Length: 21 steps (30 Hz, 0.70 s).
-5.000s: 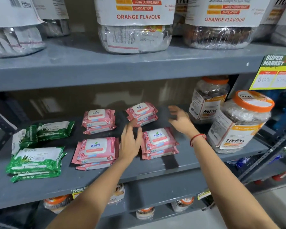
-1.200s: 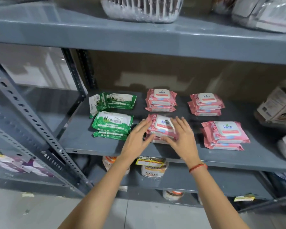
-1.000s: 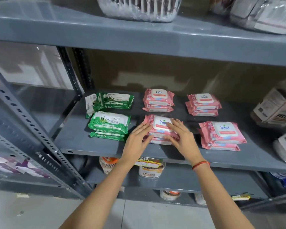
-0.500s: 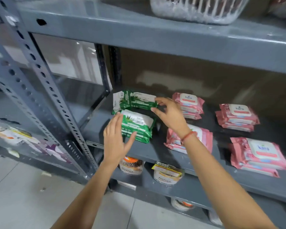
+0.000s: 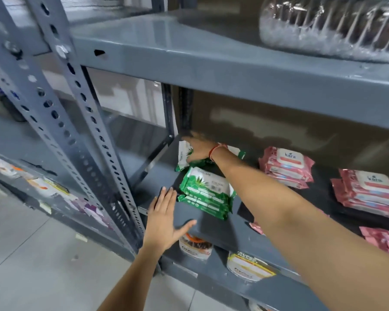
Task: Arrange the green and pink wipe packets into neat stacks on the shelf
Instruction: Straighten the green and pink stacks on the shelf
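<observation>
A stack of green wipe packets (image 5: pixel 206 193) lies near the front left of the grey shelf (image 5: pixel 222 230). Behind it sits a crooked rear pile of green packets (image 5: pixel 182 154); my right hand (image 5: pixel 199 148) lies on top of it, fingers wrapped over its left part. My left hand (image 5: pixel 165 217) hovers flat and open at the shelf's front edge, just left of the front green stack, touching nothing I can see. Pink wipe packets stand in stacks to the right: one at the back (image 5: pixel 288 166), one further right (image 5: pixel 368 191), one at the front right edge (image 5: pixel 384 241). My right forearm hides another pink stack.
A perforated grey upright (image 5: pixel 76 122) stands close on the left. The upper shelf (image 5: pixel 234 63) hangs low overhead with a clear plastic jar (image 5: pixel 330 25) on it. Jars with orange lids (image 5: pixel 195 244) sit on the shelf below. Tiled floor lies lower left.
My view swung left. My right hand left the front pink stack and reached further back onto the rear green pile. My left hand moved to the shelf's front edge beside the green stack.
</observation>
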Tool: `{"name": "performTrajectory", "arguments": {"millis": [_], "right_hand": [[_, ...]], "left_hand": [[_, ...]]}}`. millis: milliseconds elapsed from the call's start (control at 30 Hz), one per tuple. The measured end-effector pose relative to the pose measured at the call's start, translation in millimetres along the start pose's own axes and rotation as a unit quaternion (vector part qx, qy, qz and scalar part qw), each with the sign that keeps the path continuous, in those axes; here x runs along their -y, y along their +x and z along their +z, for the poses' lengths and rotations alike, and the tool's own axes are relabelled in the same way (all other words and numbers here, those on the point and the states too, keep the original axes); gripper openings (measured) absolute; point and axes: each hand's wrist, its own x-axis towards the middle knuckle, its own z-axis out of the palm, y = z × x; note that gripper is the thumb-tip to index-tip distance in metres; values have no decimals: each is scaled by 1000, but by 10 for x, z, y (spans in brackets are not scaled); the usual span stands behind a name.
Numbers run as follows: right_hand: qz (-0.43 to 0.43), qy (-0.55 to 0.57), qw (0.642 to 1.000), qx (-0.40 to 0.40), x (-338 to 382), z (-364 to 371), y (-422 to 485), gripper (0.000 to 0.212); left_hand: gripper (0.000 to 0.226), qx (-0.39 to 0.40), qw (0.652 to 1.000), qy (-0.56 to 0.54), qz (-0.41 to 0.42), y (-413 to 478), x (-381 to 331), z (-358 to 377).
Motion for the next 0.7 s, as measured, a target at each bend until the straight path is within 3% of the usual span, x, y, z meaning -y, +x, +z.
{"name": "performTrajectory", "arguments": {"millis": [100,300,567,700], "right_hand": [[7,49,996,79,-25,-140,209,106],[1,-89,984,154,-11,-64,381,129],[-15,-41,998,48,91,-111,274,109],[35,96,995,15,19,-227,140,91]], "left_hand": [[96,-6,1000,0,-4,0,-2,46],[96,-16,1000,0,-11,13,6,80],[91,-31,999,-24,-26,-9,-61,8],[90,-23,999,-15,-25,-1,-62,10]]}}
